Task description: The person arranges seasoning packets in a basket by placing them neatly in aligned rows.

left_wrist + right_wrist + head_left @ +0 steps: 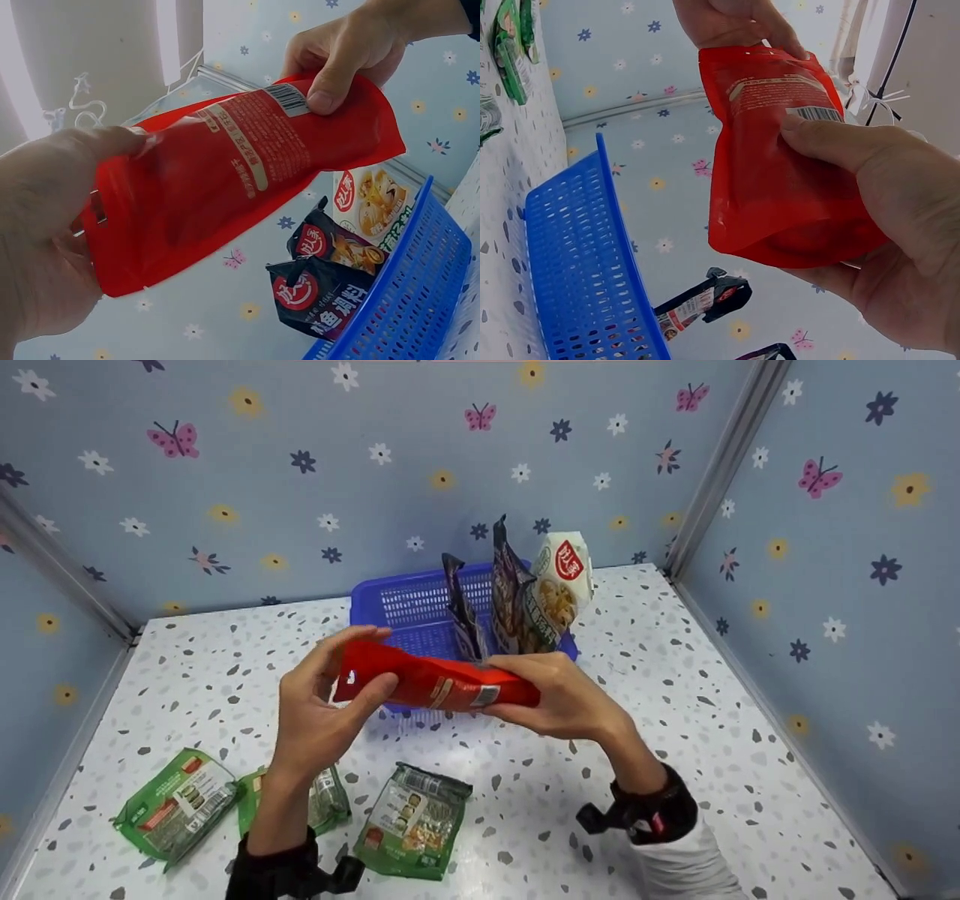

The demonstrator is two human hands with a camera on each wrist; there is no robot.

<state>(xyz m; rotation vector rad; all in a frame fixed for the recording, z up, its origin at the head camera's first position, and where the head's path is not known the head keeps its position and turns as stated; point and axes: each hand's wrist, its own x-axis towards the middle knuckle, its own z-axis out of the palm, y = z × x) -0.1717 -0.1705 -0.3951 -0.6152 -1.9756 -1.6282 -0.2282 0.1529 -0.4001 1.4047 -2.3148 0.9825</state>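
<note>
Pouch (435,682), red, barcode showing, held in the air over or just before the near side of a blue basket (363,604); its exact height I cannot fix. From my remote post I see the left hand (319,720) curled about one end, thumb on the front face, and the right hand (562,697) gripping the opposite end between thumb and fingers; both are partly closed.

I judge the work partway along. Already standing in the basket: a slim dark bag (463,611), a taller dark bag (507,600) and a white bag (566,577). Not yet inside: the pouch. Outside, on the speckled surface (660,720): a leftmost green packet (187,802), a middle green packet (326,802), partly hidden by the left forearm, and a rightmost green packet (416,825); whether these await handling I cannot tell.

Count: one pouch, one basket, two dark bags, one white bag, three green packets.
</note>
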